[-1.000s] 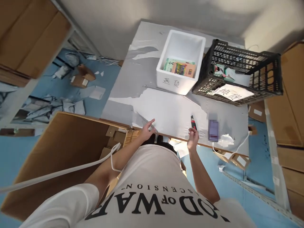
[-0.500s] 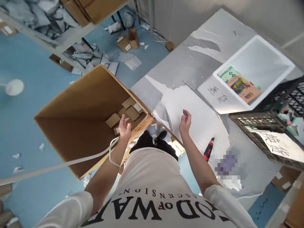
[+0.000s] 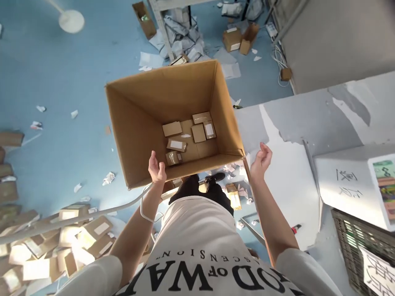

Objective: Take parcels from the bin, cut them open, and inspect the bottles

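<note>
Brown parcels (image 3: 198,133) lie in the carton (image 3: 166,86), none yet in hand: left hand (image 3: 157,170) and right hand (image 3: 261,163) are empty, fingers apart.

left grip (image 3: 157,167) raised, loosely spread; right grip (image 3: 261,161) half curled

The left hand (image 3: 157,167) and right hand (image 3: 261,163) are near an open carton (image 3: 173,90) holding small boxes (image 3: 198,133).

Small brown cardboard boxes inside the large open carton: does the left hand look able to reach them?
Probably yes: the left hand looks empty, by the near rim of the large brown cardboard carton; the open top leaves the small boxes uncovered.
</note>
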Demonstrator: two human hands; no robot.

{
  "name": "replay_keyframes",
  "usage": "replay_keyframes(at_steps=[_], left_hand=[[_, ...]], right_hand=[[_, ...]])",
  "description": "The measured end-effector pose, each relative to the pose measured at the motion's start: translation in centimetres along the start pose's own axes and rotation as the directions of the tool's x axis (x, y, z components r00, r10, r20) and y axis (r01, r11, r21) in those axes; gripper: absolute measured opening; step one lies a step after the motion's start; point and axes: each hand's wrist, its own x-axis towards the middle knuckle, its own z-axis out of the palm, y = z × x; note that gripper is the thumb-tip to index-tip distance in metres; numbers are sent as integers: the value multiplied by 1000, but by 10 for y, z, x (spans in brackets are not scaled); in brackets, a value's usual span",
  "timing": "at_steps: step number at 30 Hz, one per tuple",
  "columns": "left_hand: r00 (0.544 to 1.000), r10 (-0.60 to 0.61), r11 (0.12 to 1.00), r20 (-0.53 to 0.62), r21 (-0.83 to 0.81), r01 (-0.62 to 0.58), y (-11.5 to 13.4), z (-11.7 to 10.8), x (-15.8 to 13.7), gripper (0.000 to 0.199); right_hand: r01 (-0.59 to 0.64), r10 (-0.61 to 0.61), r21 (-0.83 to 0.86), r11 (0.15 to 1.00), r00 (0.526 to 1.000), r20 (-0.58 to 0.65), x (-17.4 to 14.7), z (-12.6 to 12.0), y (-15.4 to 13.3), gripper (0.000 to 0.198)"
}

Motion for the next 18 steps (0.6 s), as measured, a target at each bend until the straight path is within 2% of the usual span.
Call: replay_keyframes(at_steps=[2,6,9,14,18], left_hand=[[997,-16,1000,-71,2,16,-14,-20,15,92],[992,-69,997,-105,13,70,-41,-51,40,90],[989,-80,997,-125,6,81,-56,-66,52,88],[982,-97,995,-162,-5,97,-65,-77,61,87],[969,-133,991,-210,-8,134,-69,-73,67,84]], right_hand=[[42,-41,-50,998,999,30,4,25,-10,44],[102,-87,-147,984,990,108,12,75,-23,45],[141,-112,-145,979,976,189,15,112,-30,45],[176,-138,-89,980,936,324,21,169,-35,46],[203,-141,-103,974,893,427,27,218,-27,49]])
